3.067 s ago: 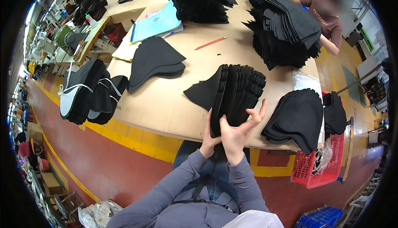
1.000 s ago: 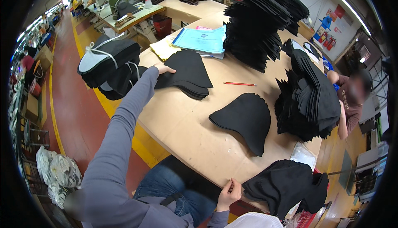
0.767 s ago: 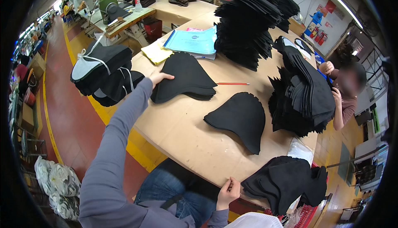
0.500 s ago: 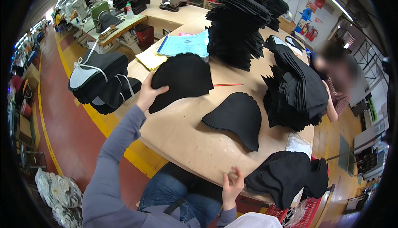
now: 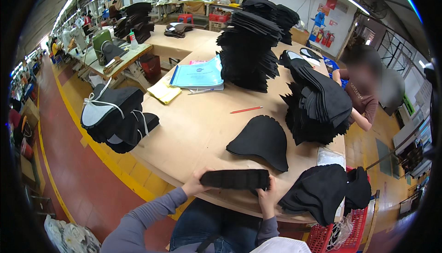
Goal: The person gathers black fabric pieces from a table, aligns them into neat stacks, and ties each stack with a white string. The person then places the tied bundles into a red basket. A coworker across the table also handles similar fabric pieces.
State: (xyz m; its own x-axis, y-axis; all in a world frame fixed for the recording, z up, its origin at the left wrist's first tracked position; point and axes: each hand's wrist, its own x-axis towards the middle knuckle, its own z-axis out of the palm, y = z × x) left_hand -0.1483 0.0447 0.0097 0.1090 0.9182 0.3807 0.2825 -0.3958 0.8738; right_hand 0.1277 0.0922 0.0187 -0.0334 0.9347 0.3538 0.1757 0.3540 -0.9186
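Near the table's front edge, a stack of black cut fabric pieces (image 5: 235, 179) is held edge-on, its thick side facing up. My left hand (image 5: 196, 183) grips its left end and my right hand (image 5: 267, 196) grips its right end, thumb against the edge. Just beyond it, another black curved stack (image 5: 260, 142) lies flat on the tan table (image 5: 193, 129). Right of my right hand, overlapping black pieces (image 5: 317, 191) are piled at the table's corner.
Tied black bundles (image 5: 115, 115) sit at the left edge. A red pencil (image 5: 246, 110), a blue packet (image 5: 195, 74) and yellow paper (image 5: 165, 92) lie farther back. Tall black stacks (image 5: 248, 46) rise behind. A co-worker (image 5: 361, 87) stands right; a red basket (image 5: 317, 239) is below.
My left hand has brought the black stack from beside the blue packet to the front edge and turned it edge-on. My right hand, empty before, now grips its other end. The view has shifted.
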